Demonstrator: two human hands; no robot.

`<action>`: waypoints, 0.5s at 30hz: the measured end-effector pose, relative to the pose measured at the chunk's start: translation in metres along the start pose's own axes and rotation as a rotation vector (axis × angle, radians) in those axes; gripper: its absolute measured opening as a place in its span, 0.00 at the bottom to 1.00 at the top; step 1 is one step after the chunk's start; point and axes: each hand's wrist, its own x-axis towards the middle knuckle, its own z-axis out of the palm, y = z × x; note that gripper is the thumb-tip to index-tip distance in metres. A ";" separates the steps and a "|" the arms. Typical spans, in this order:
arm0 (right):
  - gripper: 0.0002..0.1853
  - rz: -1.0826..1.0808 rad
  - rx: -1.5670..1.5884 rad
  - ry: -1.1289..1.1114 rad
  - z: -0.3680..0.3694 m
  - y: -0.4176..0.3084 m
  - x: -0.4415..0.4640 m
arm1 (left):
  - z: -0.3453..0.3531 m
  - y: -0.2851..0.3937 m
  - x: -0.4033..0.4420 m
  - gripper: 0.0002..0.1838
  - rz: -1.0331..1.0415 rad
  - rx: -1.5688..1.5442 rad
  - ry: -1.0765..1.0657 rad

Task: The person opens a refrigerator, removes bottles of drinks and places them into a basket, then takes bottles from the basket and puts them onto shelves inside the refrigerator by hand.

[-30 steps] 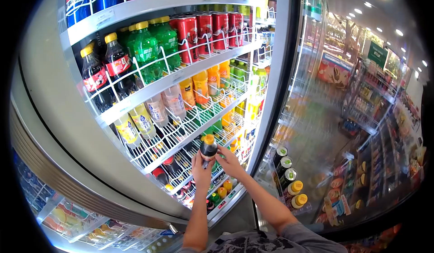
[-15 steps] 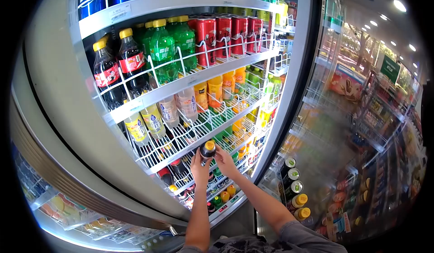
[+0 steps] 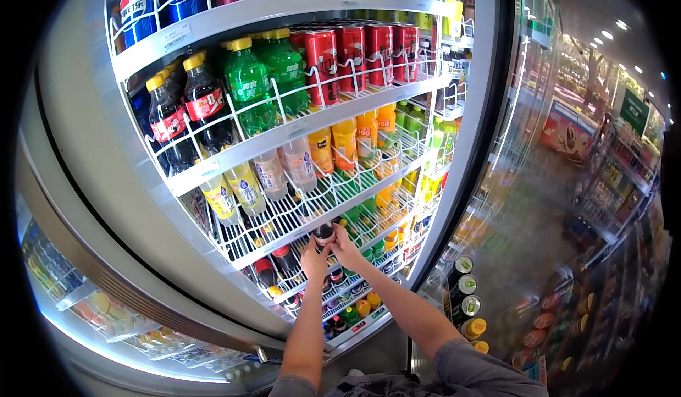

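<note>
A dark bottle (image 3: 324,234) is held between both of my hands in front of the open drinks cooler. My left hand (image 3: 313,258) is closed on its left side, and my right hand (image 3: 347,249) grips it from the right. Its cap is hard to make out now, and its lower part is hidden by my fingers. Just behind it runs the white front rail (image 3: 266,254) of a wire shelf. More dark bottles (image 3: 284,256) lie on the level below, left of my hands.
Above stand cola bottles (image 3: 206,106), green soda bottles (image 3: 248,81) and red cans (image 3: 351,60). Clear bottles with yellow labels (image 3: 246,191) and orange drinks (image 3: 344,145) fill the shelf below. The glass door (image 3: 489,212) stands open at right, with cans (image 3: 467,284) seen at it.
The bottle has tipped: its yellow cap faced me before and no longer shows clearly. Both hands still hold it, with the right hand shifted slightly. The view has moved a little.
</note>
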 end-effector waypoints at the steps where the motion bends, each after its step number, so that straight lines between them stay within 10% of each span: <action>1: 0.38 0.163 -0.052 -0.035 0.000 -0.002 0.001 | 0.003 -0.004 0.002 0.31 -0.034 0.024 -0.015; 6: 0.46 0.218 -0.393 -0.101 -0.007 -0.028 0.007 | -0.008 0.018 0.013 0.33 -0.251 0.095 -0.150; 15: 0.46 0.324 -0.010 -0.051 -0.008 -0.035 -0.007 | 0.013 -0.010 0.001 0.53 -0.187 0.047 -0.140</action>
